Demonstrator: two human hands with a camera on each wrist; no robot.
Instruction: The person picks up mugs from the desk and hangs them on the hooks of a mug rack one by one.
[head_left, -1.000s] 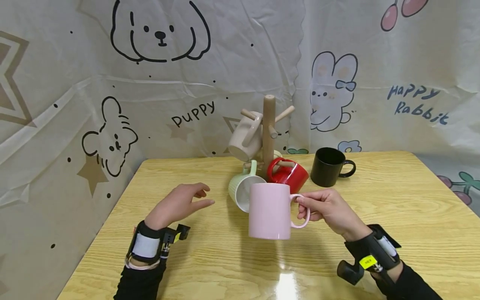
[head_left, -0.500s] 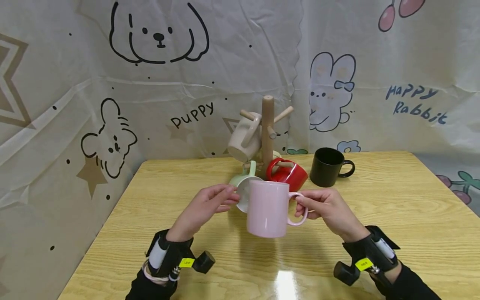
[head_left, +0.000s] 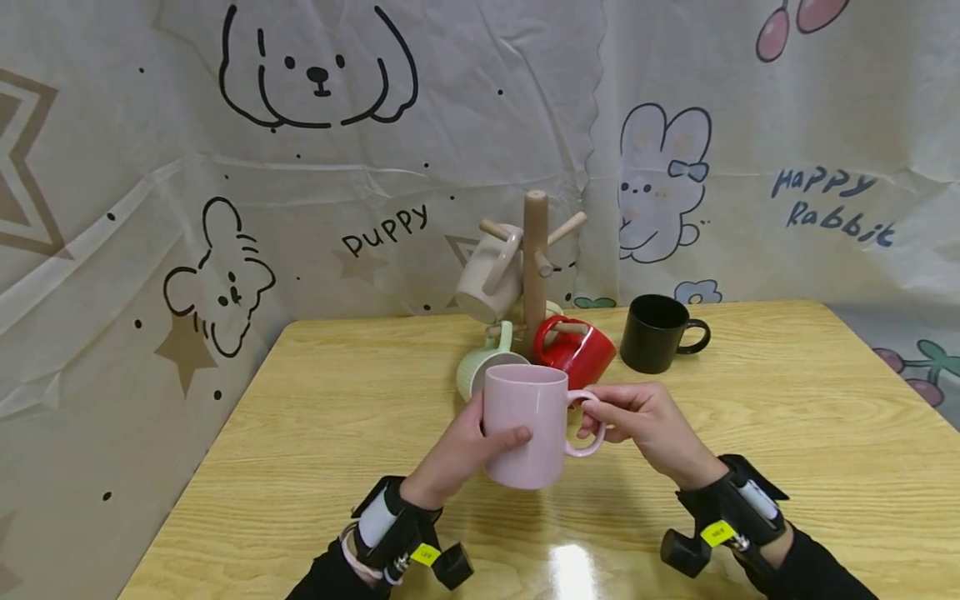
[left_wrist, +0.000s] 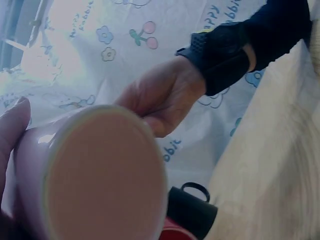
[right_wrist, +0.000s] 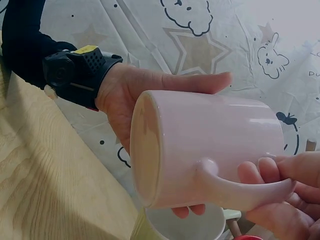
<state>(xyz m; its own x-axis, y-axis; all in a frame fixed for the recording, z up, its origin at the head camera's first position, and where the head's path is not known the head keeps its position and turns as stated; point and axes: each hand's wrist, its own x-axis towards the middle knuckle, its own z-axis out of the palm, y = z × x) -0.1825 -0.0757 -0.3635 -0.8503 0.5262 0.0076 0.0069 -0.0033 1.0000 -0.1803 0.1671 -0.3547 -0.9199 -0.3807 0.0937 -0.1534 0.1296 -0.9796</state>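
Note:
A pink mug (head_left: 525, 450) is held upright over the table in the head view, between both hands. My left hand (head_left: 465, 446) grips the mug's body from the left, thumb across its front; in the right wrist view, fingertips show at its far side. With thumb and fingers my right hand (head_left: 648, 425) pinches the handle (right_wrist: 240, 195). The mug's underside (left_wrist: 107, 175) faces the left wrist camera. Just behind stands a wooden mug tree (head_left: 536, 267), bearing a cream mug (head_left: 487, 279) high up, a pale green mug (head_left: 474, 369) and a red mug (head_left: 585, 358) lower down.
A black mug (head_left: 654, 335) stands upright on the wooden table (head_left: 787, 400), to the right of the mug tree. Patterned white cloth (head_left: 360, 167) hangs behind and along the left side. Part of another pale mug (head_left: 553, 309) peeks out behind the tree's post.
My left hand has come in from the left and taken hold of the pink mug's body. The mug has shifted slightly left and down, my right hand still pinching its handle.

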